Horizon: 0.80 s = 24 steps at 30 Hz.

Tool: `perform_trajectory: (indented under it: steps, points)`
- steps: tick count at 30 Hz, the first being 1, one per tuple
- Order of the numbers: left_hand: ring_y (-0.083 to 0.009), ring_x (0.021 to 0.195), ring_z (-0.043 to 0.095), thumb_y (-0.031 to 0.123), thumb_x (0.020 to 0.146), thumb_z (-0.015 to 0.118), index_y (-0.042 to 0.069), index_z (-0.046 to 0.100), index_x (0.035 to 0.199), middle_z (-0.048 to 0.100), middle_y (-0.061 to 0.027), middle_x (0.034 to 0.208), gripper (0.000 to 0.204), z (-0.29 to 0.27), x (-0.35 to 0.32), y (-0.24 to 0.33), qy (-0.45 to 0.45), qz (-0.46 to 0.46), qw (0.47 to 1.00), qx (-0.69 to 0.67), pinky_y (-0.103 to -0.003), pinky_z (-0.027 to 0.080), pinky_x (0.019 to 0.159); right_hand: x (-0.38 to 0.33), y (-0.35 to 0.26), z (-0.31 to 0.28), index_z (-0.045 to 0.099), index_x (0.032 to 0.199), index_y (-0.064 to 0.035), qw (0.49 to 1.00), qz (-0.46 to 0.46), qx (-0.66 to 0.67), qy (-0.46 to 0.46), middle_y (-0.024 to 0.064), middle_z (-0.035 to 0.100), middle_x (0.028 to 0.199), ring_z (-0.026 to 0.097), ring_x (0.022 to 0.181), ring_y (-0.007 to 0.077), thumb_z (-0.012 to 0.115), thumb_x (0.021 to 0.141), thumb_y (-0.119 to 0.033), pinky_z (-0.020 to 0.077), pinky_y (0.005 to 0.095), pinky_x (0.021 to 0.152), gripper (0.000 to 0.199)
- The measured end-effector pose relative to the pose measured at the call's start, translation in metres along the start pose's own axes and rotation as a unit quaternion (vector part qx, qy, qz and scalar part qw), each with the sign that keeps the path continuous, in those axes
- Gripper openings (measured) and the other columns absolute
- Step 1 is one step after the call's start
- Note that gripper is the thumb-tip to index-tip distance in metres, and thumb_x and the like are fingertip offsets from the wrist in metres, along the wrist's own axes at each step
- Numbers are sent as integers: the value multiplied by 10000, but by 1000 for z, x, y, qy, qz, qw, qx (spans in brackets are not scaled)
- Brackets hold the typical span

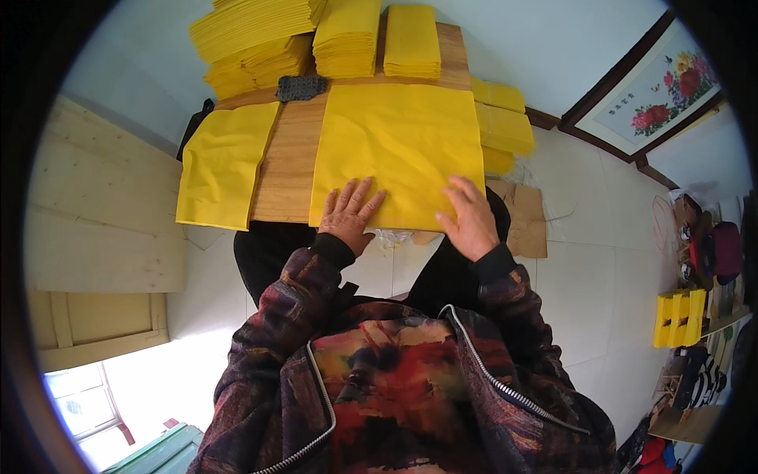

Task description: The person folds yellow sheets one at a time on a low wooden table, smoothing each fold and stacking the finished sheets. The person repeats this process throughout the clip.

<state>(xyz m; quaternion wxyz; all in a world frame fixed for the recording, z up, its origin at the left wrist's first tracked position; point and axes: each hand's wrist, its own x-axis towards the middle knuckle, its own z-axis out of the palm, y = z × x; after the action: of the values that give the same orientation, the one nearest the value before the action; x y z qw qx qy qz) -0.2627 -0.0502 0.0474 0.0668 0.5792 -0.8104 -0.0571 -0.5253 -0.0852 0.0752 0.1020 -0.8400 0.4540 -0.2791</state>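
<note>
A large yellow sheet (399, 142), thin and slightly wrinkled, lies flat on the wooden table (288, 166) in front of me. My left hand (350, 213) rests palm down near its lower left corner, fingers spread. Over the lower right edge is my right hand (470, 219), its fingers bent a little and apart, holding nothing that I can see. To the left lies a narrower yellow piece (227, 164), which overhangs the table's near left edge. Whether the large sheet is one layer or several, I cannot tell.
Stacks of folded yellow sheets (345, 39) line the table's far side, with a dark grey textured block (302, 88) before them. More yellow bundles (504, 118) stand off the right edge, above brown paper (521, 221). A framed flower picture (651, 95) leans at the right wall.
</note>
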Motion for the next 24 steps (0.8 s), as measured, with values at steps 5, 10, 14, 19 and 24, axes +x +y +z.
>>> perform_trajectory:
  steps: [5,10,14,19,24]
  points:
    - [-291,1383,273,192,730,737,245,388,1405,300,-62,1503,761,2,1,-3,27,12,1000,-5,-487,236,1105,-30,-9,-1,490,1275,-77,993,28,-46,-101,112,414,1385,334,1334,326,760,725,-219,293,455,1077,628]
    - [-270,1357,320,143,750,695,225,481,1325,372,-61,1462,620,-3,-1,-10,28,23,999,-9,-460,289,1072,-35,-8,-6,480,1300,-110,990,42,-106,-81,97,410,1387,336,1334,311,773,708,-211,281,455,1088,668]
    - [-270,1304,377,93,706,687,181,499,1289,427,-59,1394,619,-10,-5,-17,33,13,999,-28,-437,324,1044,-31,-1,-7,509,1266,-90,988,38,-118,-88,92,461,1325,403,1261,288,776,681,-178,312,432,1051,649]
    - [-269,1206,450,71,703,653,169,528,1226,500,-49,1265,546,-16,-16,-28,39,-27,999,2,-426,357,1000,-33,3,-7,536,1223,-66,989,8,-123,-81,85,503,1240,444,1192,272,776,657,-163,344,402,989,623]
    - [-283,1150,488,40,678,636,159,568,1148,525,-48,1218,490,-16,-25,-46,54,8,998,-16,-431,401,957,-34,8,-14,506,1227,-80,990,-26,-111,-88,79,497,1254,422,1234,262,752,666,-116,347,403,982,613]
